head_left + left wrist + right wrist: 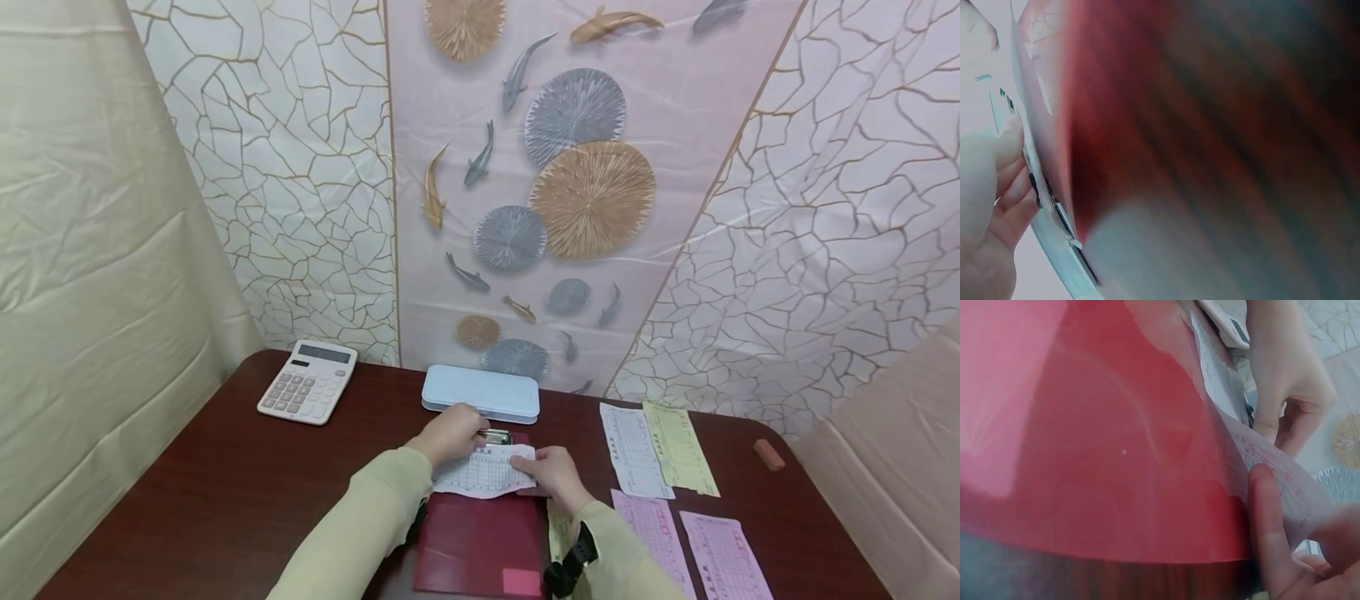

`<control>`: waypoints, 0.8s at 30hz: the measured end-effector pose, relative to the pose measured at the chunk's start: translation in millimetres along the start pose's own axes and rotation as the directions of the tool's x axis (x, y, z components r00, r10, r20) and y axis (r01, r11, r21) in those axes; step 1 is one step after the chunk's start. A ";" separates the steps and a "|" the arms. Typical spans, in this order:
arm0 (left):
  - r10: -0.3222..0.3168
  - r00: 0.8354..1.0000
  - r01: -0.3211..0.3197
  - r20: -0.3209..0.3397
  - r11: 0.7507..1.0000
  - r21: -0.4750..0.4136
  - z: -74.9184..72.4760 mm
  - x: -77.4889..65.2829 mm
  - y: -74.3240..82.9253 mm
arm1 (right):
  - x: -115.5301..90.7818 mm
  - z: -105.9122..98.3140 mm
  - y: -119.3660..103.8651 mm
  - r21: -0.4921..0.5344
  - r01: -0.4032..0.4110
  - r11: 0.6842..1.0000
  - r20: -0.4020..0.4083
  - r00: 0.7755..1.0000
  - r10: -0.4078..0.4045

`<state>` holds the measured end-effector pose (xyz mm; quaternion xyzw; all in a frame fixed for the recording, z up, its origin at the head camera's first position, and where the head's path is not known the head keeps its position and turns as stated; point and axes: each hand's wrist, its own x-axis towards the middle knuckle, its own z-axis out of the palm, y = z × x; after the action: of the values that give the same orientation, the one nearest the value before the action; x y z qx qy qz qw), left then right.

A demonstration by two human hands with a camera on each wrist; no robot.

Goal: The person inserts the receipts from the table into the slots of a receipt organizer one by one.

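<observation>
While left hand [452,433], fingers curled, grips metal clip [496,436], right hand [557,477] pinches white slip [483,472] over red clipboard [480,542], thumb on top; beyond, I see pale-blue case [480,390], calculator [309,383] at left, paper sheets [637,450] at right.

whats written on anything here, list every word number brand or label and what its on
Nothing can be read with certainty.
White form over the clipboard: printed heading and grid, too small; the form shows blurred red marks from the right wrist.
Loose white form, yellow form: print too small.
Pink forms: print too small.
Calculator: key symbols too small; no readable digits or brand.
</observation>
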<state>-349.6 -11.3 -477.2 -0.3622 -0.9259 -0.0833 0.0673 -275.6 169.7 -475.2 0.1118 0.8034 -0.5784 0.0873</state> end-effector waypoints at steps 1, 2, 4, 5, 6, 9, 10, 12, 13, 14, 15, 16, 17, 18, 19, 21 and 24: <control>0.004 1.000 -0.004 -0.003 1.000 0.022 -0.1 0.1 0.4 | 0.4 -0.3 -0.8 -0.001 -0.006 1.000 0.001 1.000 0.006; 0.004 1.000 -0.004 -0.005 0.999 0.032 -0.1 0.1 0.6 | 1.0 -0.5 -1.5 0.002 -0.013 1.000 0.001 1.000 0.013; 0.003 1.000 -0.003 -0.008 0.999 0.038 -0.5 -0.3 1.0 | 2.8 -0.7 -2.4 0.009 -0.025 1.000 0.003 1.000 0.025; 0.001 1.000 -0.001 -0.009 0.999 0.037 -0.9 -0.5 1.3 | 3.7 -0.7 -2.7 0.021 -0.030 0.999 0.005 1.000 0.030; 0.002 1.000 -0.001 -0.011 0.999 0.036 -1.2 -0.6 1.5 | 4.8 -0.8 -2.7 0.032 -0.036 0.999 0.006 0.999 0.036; -0.004 1.000 0.004 -0.013 1.000 0.028 -2.2 -0.8 3.2 | 9.7 -2.7 -0.3 0.080 -0.059 0.995 0.020 0.998 0.058; -0.008 1.000 0.009 -0.014 1.000 0.026 -2.3 -0.7 3.3 | 11.2 -3.3 0.3 0.096 -0.065 0.993 0.025 0.998 0.063; -0.016 1.000 0.016 -0.013 0.999 0.028 -2.4 -0.6 3.6 | 13.8 -3.7 0.3 0.106 -0.076 0.992 0.030 0.997 0.073; -0.023 1.000 0.023 -0.012 0.999 0.028 -2.2 -0.5 3.3 | 14.9 -3.8 -0.1 0.107 -0.077 0.991 0.033 0.997 0.074; -0.028 1.000 0.028 -0.011 0.999 0.022 -2.2 -0.6 3.0 | 15.4 -3.7 -1.2 0.108 -0.076 0.991 0.030 0.997 0.073; -0.031 0.999 0.032 -0.007 0.999 0.019 -2.0 -0.7 2.7 | 15.7 -3.3 -2.6 0.104 -0.073 0.992 0.025 0.997 0.070; -0.036 0.999 0.036 -0.003 0.999 0.015 -1.7 -0.9 2.6 | 16.3 -3.0 -3.9 0.094 -0.068 0.993 0.018 0.998 0.067; -0.039 0.999 0.039 0.000 0.999 0.010 -1.6 -1.0 2.6 | 17.2 -2.7 -5.1 0.088 -0.066 0.994 0.011 0.998 0.066; -0.040 0.999 0.040 0.003 0.999 0.007 -1.3 -1.1 2.5 | 18.1 -2.8 -5.9 0.082 -0.059 0.995 0.007 0.998 0.059; -0.042 0.999 0.042 0.004 0.999 0.002 -1.1 -1.0 2.6 | 19.3 -2.8 -6.4 0.079 -0.059 0.995 0.001 0.998 0.059; -0.040 0.999 0.040 0.011 0.999 0.004 -0.9 -0.5 3.2 | 21.6 -2.8 -7.1 0.063 -0.060 0.996 -0.012 0.998 0.060; -0.035 0.999 0.034 0.023 0.999 0.030 -1.0 0.6 3.8 | 24.6 -2.1 -7.4 0.034 -0.053 0.998 -0.022 0.998 0.054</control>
<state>-347.4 -8.4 -475.7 -0.3460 -0.9339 -0.0666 0.0605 -301.3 171.4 -474.5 0.1415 0.7911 -0.5880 0.0917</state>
